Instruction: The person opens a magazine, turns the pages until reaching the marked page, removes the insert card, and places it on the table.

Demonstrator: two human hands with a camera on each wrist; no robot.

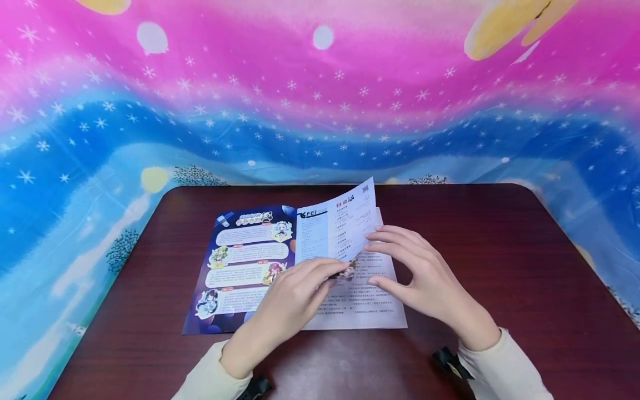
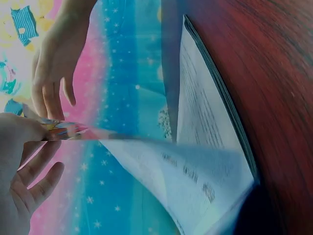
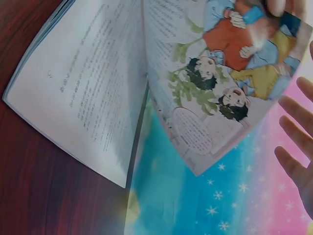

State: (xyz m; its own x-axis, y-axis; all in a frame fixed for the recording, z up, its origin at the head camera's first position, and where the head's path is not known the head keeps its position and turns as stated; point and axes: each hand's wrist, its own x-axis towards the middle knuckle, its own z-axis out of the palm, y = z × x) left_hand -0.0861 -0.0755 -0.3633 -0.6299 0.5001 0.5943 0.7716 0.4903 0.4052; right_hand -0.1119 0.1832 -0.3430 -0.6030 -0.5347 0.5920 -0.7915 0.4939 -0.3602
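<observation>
One open paper magazine with white text pages lay left of the middle of the red-brown wooden table, with a pink-and-blue snowflake-printed cloth at twelve o'clock. Leftmost, at nine o'clock from the spine, its dark-blue page with white text panels lay flat, apparently needing no fingers to keep it down. Next, the bare left hand reached in from seven o'clock, thumb and fingers pinching the near edge of a raised white-and-pale-blue paper leaf, likely to hold it clear of the pages beneath. That leaf curved up toward one o'clock, its far corner free; the right wrist view showed its other face, a coloured drawing of dark-haired children. Rightmost, at three o'clock, the bare right hand pointed toward ten, fingers spread and thumb apart, close beside the leaf's edge; I could not tell whether it touched. The loose pose suggested that the left hand bore the leaf.
</observation>
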